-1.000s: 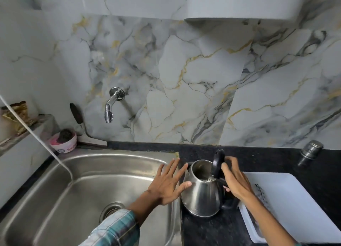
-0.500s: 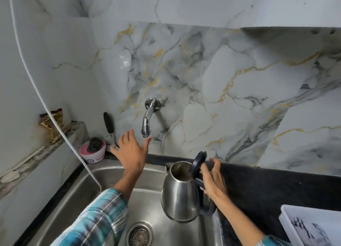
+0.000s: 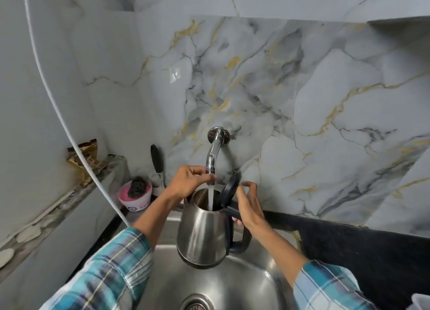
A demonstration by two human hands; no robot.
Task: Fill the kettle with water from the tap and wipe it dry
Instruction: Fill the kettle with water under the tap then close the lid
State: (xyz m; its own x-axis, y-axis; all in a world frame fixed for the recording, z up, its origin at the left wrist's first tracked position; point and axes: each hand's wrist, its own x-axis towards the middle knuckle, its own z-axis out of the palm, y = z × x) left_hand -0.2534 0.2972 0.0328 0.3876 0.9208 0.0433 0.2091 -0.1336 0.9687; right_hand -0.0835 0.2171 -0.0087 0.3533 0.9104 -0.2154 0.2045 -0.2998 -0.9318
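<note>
Head view
Kettle (image 3: 204, 235): steel, lid (image 3: 229, 191) flipped up, held above the sink (image 3: 232, 284); water stream (image 3: 210, 199) falls into its mouth.
Pink bowl (image 3: 135, 199): holds a dark scrubber.
Left hand (image 3: 188, 181): fingers pinched around the tap (image 3: 212, 156) spout tip.
Right hand (image 3: 247, 205): curled around the kettle's handle, beside the black counter (image 3: 349, 251) edge.
</note>
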